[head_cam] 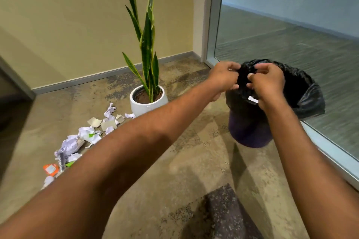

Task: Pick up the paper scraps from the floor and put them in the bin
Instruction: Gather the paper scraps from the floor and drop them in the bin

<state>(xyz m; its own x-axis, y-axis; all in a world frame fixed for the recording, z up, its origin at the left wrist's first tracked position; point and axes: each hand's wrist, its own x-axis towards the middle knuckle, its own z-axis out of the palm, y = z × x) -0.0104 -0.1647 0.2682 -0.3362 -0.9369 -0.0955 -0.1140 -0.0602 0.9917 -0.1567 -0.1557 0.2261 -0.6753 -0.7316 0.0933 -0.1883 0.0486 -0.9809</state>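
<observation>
Left hand (pixel 223 78), right hand (pixel 268 85) seemingly pinch bin liner (pixel 303 91); paper scraps (pixel 85 137) well apart.

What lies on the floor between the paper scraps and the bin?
Head view: the white plant pot stands between the paper scraps and the bin, nearer the scraps; otherwise bare floor, partly hidden by the left forearm.

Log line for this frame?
left hand: pinches liner | right hand: pinches liner | paper scraps: on floor by plant pot | bin: upright
</observation>
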